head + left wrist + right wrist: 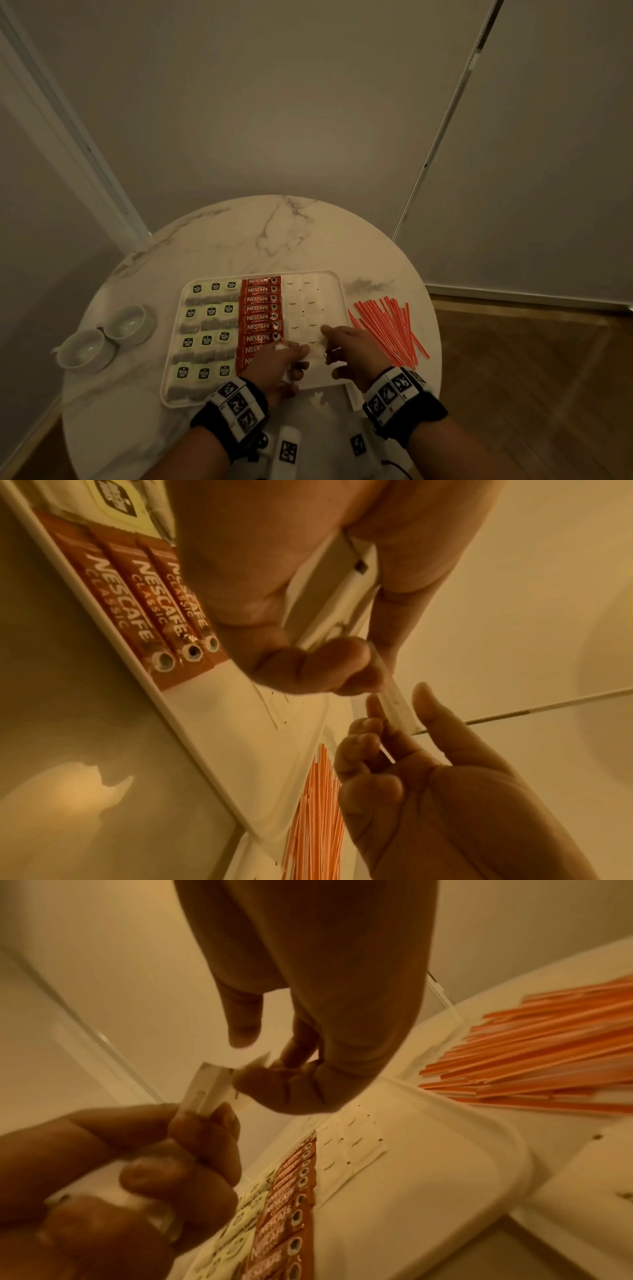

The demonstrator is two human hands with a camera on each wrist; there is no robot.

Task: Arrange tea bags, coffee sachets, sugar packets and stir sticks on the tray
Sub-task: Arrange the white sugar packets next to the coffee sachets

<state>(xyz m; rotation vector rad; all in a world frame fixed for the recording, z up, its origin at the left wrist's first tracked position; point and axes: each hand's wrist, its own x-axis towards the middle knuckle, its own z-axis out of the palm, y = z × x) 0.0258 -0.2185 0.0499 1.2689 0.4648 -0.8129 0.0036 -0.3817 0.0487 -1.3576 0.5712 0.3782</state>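
A white tray [331,291] lies on a round marble table. It holds rows of tea bags [209,329] on the left, red coffee sachets [262,308] in the middle and white sugar packets [303,305] to their right. My left hand [296,359] hovers over the tray's near side and grips a stack of sugar packets [329,588]. My right hand [330,346] meets it and pinches the end of one sugar packet [394,704] sticking out of the stack. Orange stir sticks [387,329] lie loose on the table, right of the tray.
Two white bowls [128,320] stand on the table's left side. More white packets [589,1172] lie on the table by the tray's near right corner. Walls close in behind the table, and wooden floor shows to the right.
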